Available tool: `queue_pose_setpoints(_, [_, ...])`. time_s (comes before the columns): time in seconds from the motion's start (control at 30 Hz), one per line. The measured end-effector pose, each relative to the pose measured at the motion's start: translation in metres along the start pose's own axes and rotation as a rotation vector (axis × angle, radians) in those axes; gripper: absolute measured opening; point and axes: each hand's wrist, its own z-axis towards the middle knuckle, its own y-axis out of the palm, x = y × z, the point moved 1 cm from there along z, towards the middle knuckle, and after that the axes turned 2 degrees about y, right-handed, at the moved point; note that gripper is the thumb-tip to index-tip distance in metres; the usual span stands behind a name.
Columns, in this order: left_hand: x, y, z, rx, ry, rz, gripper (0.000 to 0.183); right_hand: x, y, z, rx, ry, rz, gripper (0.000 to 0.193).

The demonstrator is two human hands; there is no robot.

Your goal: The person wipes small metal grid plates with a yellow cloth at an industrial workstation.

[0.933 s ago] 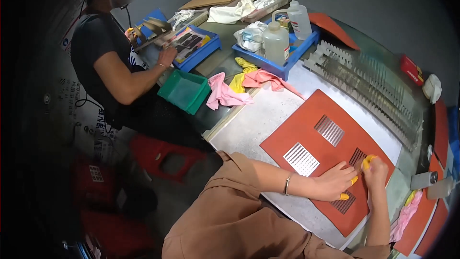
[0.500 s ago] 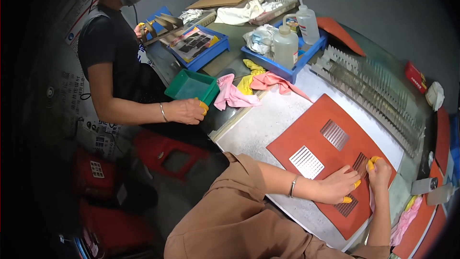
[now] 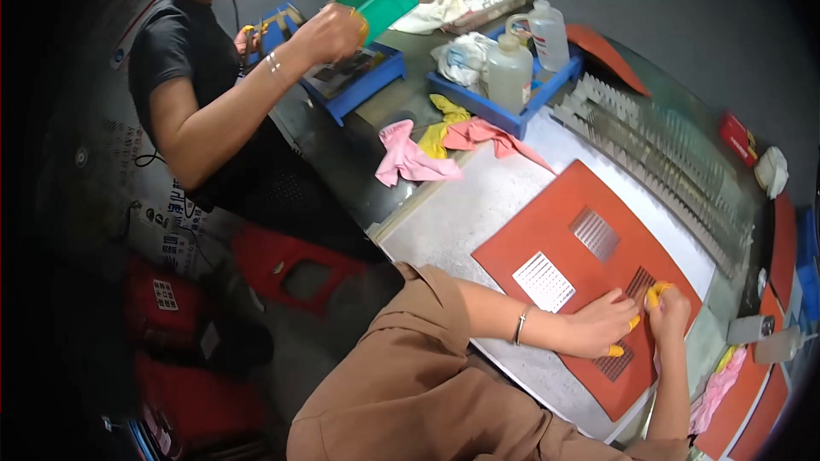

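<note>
**Dark slotted rectangular plate point(image 3: 642, 280) lies at the fingertips of my right hand point(image 3: 670, 311)**

I have a long greyish counter point(image 3: 363, 152) carrying a pale grey board point(image 3: 431, 226), with a flat brick-red mat point(image 3: 538, 220) on top. A comb-toothed metal rack point(image 3: 656, 166) stands near the mat's far side. My left hand point(image 3: 596, 326) lies palm down over the mat, fingers spread, gripping nothing that I can see; one yellow-capped fingertip point(image 3: 615, 350) rests at the edge of a second dark slotted plate point(image 3: 613, 366). On my right hand the fingers curl inward at the first plate's corner; I cannot tell whether they have hold of it. A silvery-white slotted plate point(image 3: 543, 281) lies apart, leftward.
</note>
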Motion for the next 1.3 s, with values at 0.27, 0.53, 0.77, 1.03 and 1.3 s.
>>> queue_pose_setpoints(0.27, [0.001,-0.003,0.01,-0.139,-0.029,-0.036,0.046,0.005,-0.003,-0.017,-0.017,-0.017,-0.033,0.016])
queue_pose_setpoints(0.53, [-0.012,-0.015,0.009,-0.06,0.014,-0.009,0.049,0.0,0.004,0.008,-0.078,0.01,-0.046,0.016])
queue_pose_setpoints(0.77, [-0.001,-0.012,0.012,-0.143,0.02,0.029,0.046,0.013,-0.001,0.01,-0.016,0.085,-0.109,0.013])
queue_pose_setpoints(1.03, [-0.002,-0.017,0.014,-0.181,-0.009,0.06,0.046,0.015,-0.004,0.013,-0.054,0.06,-0.083,0.011])
queue_pose_setpoints(1.3, [0.001,-0.015,0.015,-0.198,-0.024,0.062,0.047,0.013,-0.002,0.015,-0.041,0.077,-0.118,0.011])
